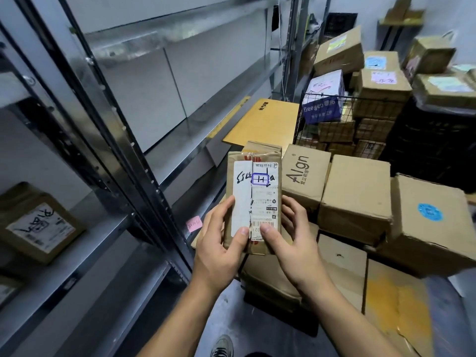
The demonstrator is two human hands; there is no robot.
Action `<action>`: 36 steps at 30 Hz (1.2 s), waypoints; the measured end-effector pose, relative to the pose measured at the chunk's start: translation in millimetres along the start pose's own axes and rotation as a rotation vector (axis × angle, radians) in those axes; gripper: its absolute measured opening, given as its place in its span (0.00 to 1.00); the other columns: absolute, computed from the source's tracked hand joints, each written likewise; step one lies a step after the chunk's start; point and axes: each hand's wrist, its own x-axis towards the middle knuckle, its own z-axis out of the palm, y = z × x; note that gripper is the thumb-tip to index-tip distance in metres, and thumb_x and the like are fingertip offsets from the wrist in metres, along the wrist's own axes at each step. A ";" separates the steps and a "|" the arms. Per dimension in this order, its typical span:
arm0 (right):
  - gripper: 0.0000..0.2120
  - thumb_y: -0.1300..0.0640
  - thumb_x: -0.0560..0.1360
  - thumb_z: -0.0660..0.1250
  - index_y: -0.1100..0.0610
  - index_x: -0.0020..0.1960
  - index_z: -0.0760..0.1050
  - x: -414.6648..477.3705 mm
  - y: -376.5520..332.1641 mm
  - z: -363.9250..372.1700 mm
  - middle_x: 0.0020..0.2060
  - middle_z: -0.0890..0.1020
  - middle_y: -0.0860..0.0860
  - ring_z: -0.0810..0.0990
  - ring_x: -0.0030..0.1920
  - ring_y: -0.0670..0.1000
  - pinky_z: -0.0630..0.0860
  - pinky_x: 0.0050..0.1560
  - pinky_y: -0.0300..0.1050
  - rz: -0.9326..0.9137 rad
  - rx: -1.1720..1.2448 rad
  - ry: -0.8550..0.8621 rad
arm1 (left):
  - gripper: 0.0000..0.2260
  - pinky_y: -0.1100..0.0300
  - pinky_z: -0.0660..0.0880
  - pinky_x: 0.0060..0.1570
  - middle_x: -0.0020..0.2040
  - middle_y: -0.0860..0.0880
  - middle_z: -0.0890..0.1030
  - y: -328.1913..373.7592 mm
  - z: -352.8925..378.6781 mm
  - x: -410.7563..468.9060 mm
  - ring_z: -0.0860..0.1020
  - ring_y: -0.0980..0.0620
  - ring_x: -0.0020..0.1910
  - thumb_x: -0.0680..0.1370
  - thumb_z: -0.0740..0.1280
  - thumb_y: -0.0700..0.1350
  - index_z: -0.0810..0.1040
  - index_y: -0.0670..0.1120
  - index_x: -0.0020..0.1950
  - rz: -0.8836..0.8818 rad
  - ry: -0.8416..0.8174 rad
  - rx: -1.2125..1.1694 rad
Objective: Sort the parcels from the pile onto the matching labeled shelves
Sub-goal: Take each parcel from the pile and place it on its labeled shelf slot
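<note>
A small brown parcel [253,194] with a white label, black handwriting and a blue stamped box is held upright in front of me. My left hand [219,243] grips its lower left edge, thumb on the label. My right hand [291,238] grips the lower right edge, thumb on the barcode. The pile of cardboard parcels [355,197] lies to the right and behind. Grey metal shelves [159,104] run along the left.
One labelled box [38,225] sits on a left shelf. A black wire basket [347,124] full of boxes stands at the back right, next to a flat brown envelope [262,122]. A pink sticky note [194,224] is on the shelf edge. My shoe [222,346] shows below.
</note>
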 end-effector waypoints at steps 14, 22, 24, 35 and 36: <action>0.29 0.53 0.74 0.72 0.35 0.70 0.67 -12.7 -27.1 30.3 0.65 0.77 0.39 0.75 0.68 0.43 0.76 0.65 0.42 -0.120 0.161 -0.151 | 0.26 0.74 0.65 0.61 0.69 0.49 0.71 20.4 -50.2 -31.6 0.69 0.58 0.68 0.76 0.68 0.47 0.67 0.53 0.73 0.083 0.110 0.185; 0.25 0.50 0.76 0.71 0.31 0.67 0.69 -42.4 -45.9 89.7 0.63 0.79 0.41 0.77 0.66 0.49 0.79 0.60 0.62 -0.045 0.272 -0.336 | 0.28 0.64 0.69 0.64 0.70 0.56 0.69 30.0 -135.3 -88.3 0.69 0.58 0.69 0.75 0.65 0.56 0.62 0.60 0.75 -0.060 0.292 0.257; 0.24 0.47 0.75 0.72 0.30 0.66 0.70 -59.1 -52.8 107.4 0.62 0.80 0.42 0.78 0.66 0.50 0.79 0.59 0.62 -0.032 0.299 -0.395 | 0.28 0.55 0.71 0.64 0.69 0.56 0.69 32.4 -163.1 -116.8 0.70 0.55 0.68 0.75 0.65 0.56 0.61 0.62 0.75 -0.095 0.336 0.276; 0.26 0.51 0.76 0.70 0.42 0.72 0.68 -251.6 -121.8 225.3 0.65 0.78 0.48 0.77 0.67 0.50 0.76 0.65 0.63 -0.127 0.413 -0.739 | 0.26 0.53 0.65 0.67 0.66 0.49 0.73 92.8 -326.0 -361.8 0.70 0.48 0.65 0.76 0.62 0.55 0.69 0.48 0.72 -0.415 0.496 0.879; 0.25 0.51 0.76 0.70 0.40 0.71 0.68 -273.7 -130.5 236.2 0.66 0.78 0.47 0.77 0.67 0.51 0.76 0.64 0.63 -0.131 0.430 -0.775 | 0.26 0.52 0.65 0.67 0.66 0.48 0.73 102.4 -340.2 -384.8 0.70 0.47 0.65 0.76 0.62 0.55 0.69 0.47 0.72 -0.452 0.495 0.949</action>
